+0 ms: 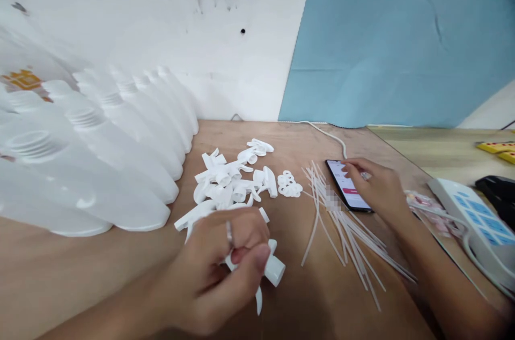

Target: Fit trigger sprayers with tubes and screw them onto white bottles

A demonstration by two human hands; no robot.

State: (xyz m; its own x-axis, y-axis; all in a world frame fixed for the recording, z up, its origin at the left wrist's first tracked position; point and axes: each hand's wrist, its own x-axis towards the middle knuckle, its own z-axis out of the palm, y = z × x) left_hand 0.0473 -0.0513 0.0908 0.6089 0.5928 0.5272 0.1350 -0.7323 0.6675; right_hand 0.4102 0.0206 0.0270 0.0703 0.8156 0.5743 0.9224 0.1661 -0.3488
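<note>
Tall white plastic bottles (132,141) fill the left, then a white plastic sprayer-head pile (223,176). Left hand (225,270) is curled at its near end, can't tell if it's gripping one. Right hand (374,184) is loose, gripping nothing, fingers at the black-edged phone (356,199); tap lightly, don't scatter the thin white plastic tubes (341,219).

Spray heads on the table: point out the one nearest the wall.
The white spray head at the far tip of the loose pile. Every other one lies farther from the wall, toward the left hand.
</note>
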